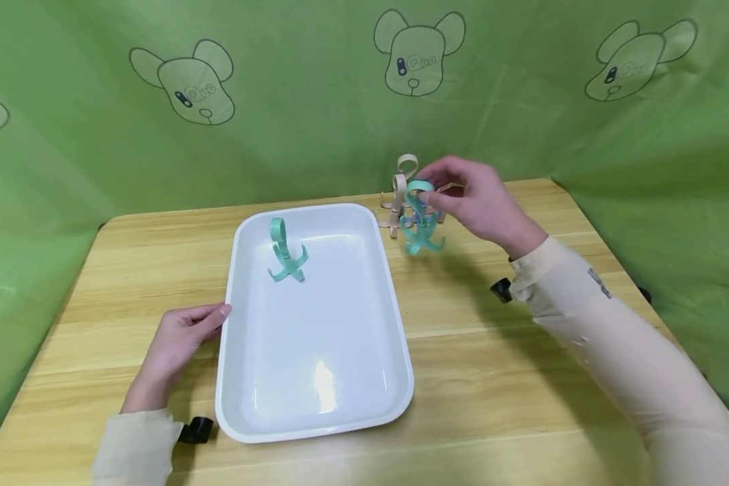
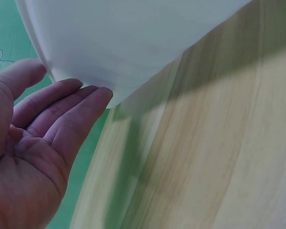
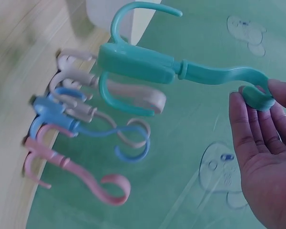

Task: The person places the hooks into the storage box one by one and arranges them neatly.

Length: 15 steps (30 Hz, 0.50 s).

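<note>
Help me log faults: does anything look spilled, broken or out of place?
Nothing stands out: no breakage or spill shows. The green claw hook stands upright in the white tray; the right hand holds the turquoise claw hook by its curled top. The tray's bright patch looks like glare, not liquid.

The bare left fingers (image 2: pixel 83 119) lead back to a cream sleeve (image 1: pixel 133 449); behind the bare right fingers (image 3: pixel 240 124), a matching cream sleeve (image 1: pixel 607 344) bears 1 small dark marking (image 1: pixel 599 282) beyond its wrinkled cuff (image 1: pixel 528 262). At each wrist sits 1 black fitting (image 1: pixel 197 430).
</note>
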Motion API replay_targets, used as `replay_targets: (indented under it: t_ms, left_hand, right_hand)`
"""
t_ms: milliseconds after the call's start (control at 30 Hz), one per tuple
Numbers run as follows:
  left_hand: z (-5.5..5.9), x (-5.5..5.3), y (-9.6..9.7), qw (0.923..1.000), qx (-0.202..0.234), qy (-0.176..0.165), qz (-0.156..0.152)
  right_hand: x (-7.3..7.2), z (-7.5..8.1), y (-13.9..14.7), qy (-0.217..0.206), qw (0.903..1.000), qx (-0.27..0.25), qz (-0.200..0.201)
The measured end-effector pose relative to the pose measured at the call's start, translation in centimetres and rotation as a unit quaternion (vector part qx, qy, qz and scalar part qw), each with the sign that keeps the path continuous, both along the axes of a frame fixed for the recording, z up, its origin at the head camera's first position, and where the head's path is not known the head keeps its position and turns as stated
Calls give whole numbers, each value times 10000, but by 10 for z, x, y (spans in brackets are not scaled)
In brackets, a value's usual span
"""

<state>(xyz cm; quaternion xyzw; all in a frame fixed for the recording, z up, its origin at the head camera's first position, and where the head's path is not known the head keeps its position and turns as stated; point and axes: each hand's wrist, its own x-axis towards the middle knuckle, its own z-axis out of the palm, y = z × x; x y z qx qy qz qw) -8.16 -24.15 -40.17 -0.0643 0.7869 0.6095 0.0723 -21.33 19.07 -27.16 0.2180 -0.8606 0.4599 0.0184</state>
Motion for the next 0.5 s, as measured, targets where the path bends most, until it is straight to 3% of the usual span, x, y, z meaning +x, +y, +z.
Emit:
replay_targets:
  t_ms: [333,500]
  left_hand:
    - [2,0,0,10000,8,-21,-25]
    - [3,-1,0,10000,44,-6,-35]
  right_hand:
    - [-1,3,-28,156,9980,-229,575]
    - [1,4,-41,250,9960,-87,848]
